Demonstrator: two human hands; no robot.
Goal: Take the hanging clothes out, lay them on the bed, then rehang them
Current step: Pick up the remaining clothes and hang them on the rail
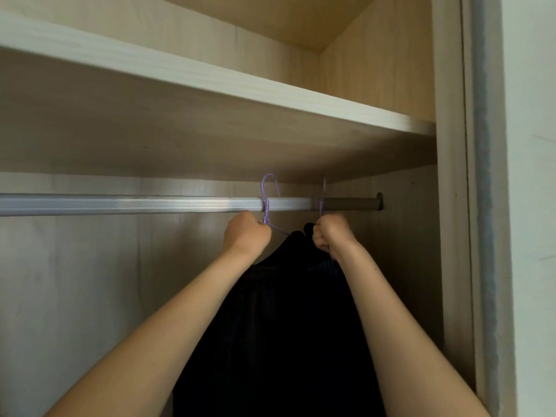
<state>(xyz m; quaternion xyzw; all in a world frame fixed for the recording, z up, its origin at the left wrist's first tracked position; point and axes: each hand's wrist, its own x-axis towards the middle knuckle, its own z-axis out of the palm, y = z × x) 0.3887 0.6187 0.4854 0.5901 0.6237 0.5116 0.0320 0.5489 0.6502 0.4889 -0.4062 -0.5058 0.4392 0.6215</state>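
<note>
Two purple wire hangers hook over the silver wardrobe rail (135,203) near its right end. My left hand (247,234) is fisted on the left hanger (266,203) just below the rail. My right hand (329,234) is fisted on the right hanger (322,195), whose hook shows thin above the rail. Dark clothes (279,326) hang from both hangers between my forearms and drop out of view at the bottom edge. The hangers' shoulders are mostly hidden by my hands and the fabric.
A pale wooden shelf (270,94) runs just above the rail, leaving a narrow gap over the hooks. The wardrobe's right side wall (451,236) stands close to the right hanger. Left of my hands the rail is bare.
</note>
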